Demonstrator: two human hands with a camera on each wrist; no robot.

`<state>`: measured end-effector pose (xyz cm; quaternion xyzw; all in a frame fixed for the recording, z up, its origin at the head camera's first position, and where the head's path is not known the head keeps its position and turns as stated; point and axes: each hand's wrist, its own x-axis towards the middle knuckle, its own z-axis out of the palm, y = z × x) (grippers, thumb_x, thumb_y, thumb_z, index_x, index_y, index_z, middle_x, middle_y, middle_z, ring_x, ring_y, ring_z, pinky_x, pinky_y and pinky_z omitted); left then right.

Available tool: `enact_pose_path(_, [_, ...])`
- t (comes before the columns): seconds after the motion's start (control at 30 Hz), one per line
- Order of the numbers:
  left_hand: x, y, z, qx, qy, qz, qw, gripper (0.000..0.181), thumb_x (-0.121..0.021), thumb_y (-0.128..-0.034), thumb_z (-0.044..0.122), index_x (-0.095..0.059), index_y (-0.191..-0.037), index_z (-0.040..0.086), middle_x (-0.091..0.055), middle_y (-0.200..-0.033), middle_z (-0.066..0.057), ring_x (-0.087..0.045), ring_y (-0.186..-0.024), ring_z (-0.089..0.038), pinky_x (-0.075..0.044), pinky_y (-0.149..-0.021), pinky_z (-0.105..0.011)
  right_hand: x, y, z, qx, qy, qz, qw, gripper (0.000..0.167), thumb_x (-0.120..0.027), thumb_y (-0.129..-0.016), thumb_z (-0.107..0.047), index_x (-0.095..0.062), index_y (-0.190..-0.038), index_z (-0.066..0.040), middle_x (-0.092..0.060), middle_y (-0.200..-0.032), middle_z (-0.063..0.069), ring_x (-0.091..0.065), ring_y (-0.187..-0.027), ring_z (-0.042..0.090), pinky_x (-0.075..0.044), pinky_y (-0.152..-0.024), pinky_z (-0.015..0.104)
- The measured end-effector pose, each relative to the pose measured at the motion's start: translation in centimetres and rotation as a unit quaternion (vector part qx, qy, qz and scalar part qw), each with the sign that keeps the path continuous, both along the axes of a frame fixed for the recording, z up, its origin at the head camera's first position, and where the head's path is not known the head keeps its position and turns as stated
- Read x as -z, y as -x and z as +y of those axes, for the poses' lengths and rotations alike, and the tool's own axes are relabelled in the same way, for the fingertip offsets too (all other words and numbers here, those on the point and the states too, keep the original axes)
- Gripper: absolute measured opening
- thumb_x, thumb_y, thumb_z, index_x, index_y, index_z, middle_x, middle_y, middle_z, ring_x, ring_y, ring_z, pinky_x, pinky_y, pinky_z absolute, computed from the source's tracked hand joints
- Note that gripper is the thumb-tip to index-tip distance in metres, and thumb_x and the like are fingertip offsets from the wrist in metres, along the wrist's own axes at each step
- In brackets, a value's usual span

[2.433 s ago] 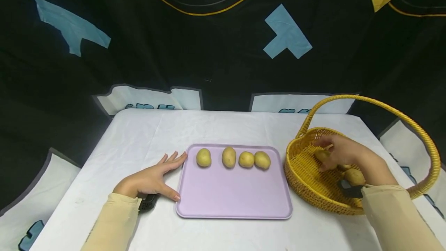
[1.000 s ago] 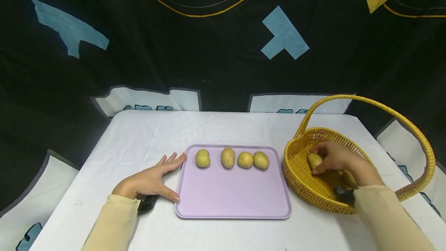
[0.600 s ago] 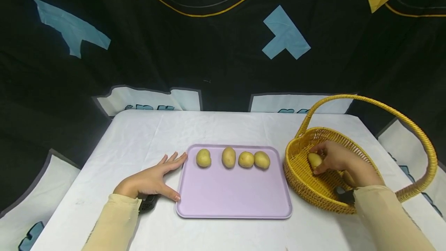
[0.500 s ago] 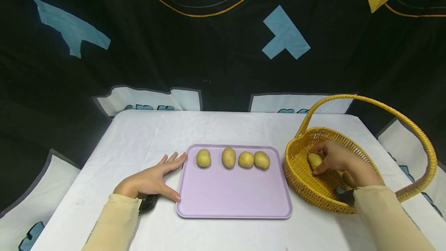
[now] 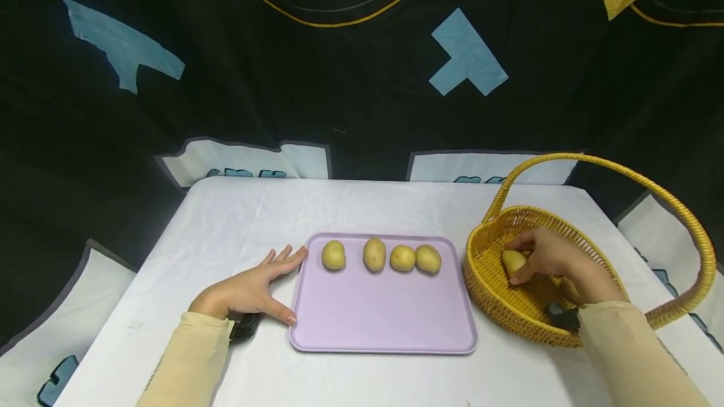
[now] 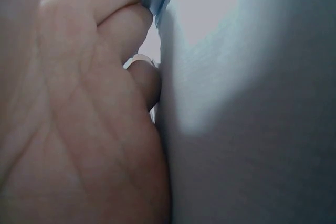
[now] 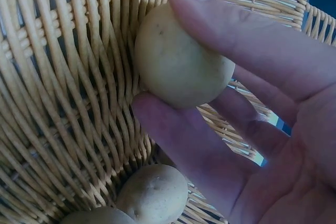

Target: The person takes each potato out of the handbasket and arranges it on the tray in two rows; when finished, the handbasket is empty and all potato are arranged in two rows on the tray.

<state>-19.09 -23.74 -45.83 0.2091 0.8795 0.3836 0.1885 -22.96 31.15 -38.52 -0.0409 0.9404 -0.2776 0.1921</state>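
My right hand (image 5: 548,259) reaches into the yellow wicker basket (image 5: 481,294) and grips a potato (image 7: 181,59) between thumb and fingers, close to the woven wall. Lower in the right wrist view, another potato (image 7: 155,193) lies in the basket, with part of one more beside it. On the left, my left hand (image 5: 251,287) rests with spread fingers against the left edge of the lilac tray (image 5: 384,325). Several potatoes stand in a row along the tray's far side, among them a round potato (image 5: 334,255) at the left end.
The basket's tall arched handle (image 5: 639,176) rises over the right forearm. A white cloth covers the table (image 5: 249,206), and behind it hangs a black curtain (image 5: 317,93) with blue and yellow patches.
Compared with the oldest frame, my right hand has moved slightly left in the basket and taken hold of a potato. Since then it stays put. The left hand and tray potatoes keep their places.
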Motion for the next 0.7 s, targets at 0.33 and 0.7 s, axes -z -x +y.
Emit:
enact_pose_path(0.33, [0.06,0.00,-0.09,-0.005,-0.001,0.002,1.0000,0.125,-0.096,-0.0609,0.039,-0.025,-0.161,0.017,-0.004,-0.166,-0.020,0.013,-0.146,-0.051,0.006,-0.107,-0.076,0.07,0.17,-0.32,-0.024,-0.020,-0.008,0.9995,0.077,-0.097,-0.063,-0.020,-0.063,-0.128,0.003,-0.058,-0.124,0.028,-0.056,-0.103,0.035,-0.048,-0.093,0.056])
enact_pose_path(0.7, [-0.01,0.09,0.07,-0.003,-0.004,0.001,1.0000,0.125,-0.096,-0.0611,0.039,-0.025,-0.161,0.017,-0.005,-0.166,-0.019,0.013,-0.146,-0.051,0.005,-0.108,-0.076,-0.32,-0.05,0.47,-0.015,-0.010,-0.016,0.9997,0.078,-0.096,-0.065,-0.022,-0.061,-0.130,0.003,-0.056,-0.126,0.029,-0.053,-0.103,0.035,-0.048,-0.088,0.051])
